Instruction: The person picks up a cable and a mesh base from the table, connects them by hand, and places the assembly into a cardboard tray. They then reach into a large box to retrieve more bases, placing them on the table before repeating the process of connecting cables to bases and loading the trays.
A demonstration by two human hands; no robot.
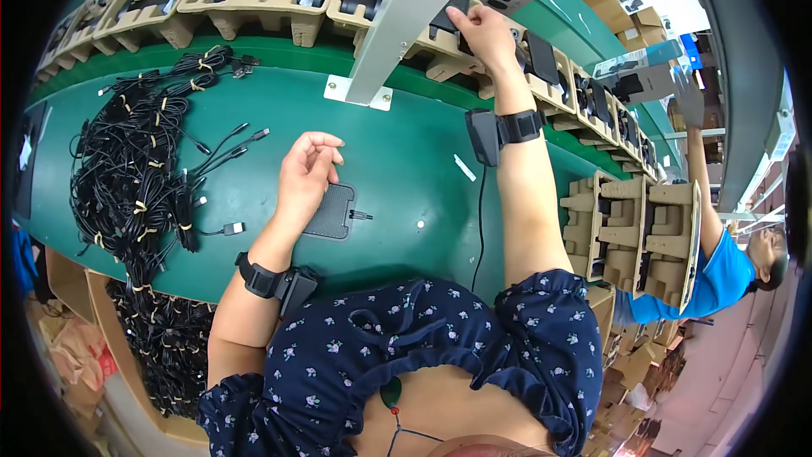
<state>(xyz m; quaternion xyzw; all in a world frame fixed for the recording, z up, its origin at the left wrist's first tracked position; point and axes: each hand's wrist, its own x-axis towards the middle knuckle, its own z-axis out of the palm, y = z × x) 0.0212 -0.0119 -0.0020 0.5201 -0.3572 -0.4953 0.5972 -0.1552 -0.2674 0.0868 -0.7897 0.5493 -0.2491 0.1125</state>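
Thumb and fingers [458,20] of the right hand [491,39] are narrowed on a black flat piece [443,22], out at one o'clock from the person, twelve being straight ahead; the piece is at a moulded brown tray [452,63], and the hand hides part of both. The left hand [305,174] hangs toward ten o'clock, fingers half curled and thumb drawn in; from where I stand, I cannot tell whether it holds anything. Just past it, at its five o'clock, a black mesh pad [331,213] lies flat on the green worktop [406,145]; a short black connector [361,215] sticks out at the pad's three o'clock. Each wrist wears a black strapped device [484,137].

Farther out, a white stick [464,167] lies near two o'clock; a grey metal post [391,42] rises at twelve, its foot bolted down; filled trays [245,13] curve in a row from ten o'clock round to two. A big heap of black cables [135,156], tied in bundles, spreads at nine; more cables sit in a cardboard box [74,281] at eight. Stacked trays [624,235] stand at three; beyond them a co-worker [719,275] in a blue top reaches an arm upward.
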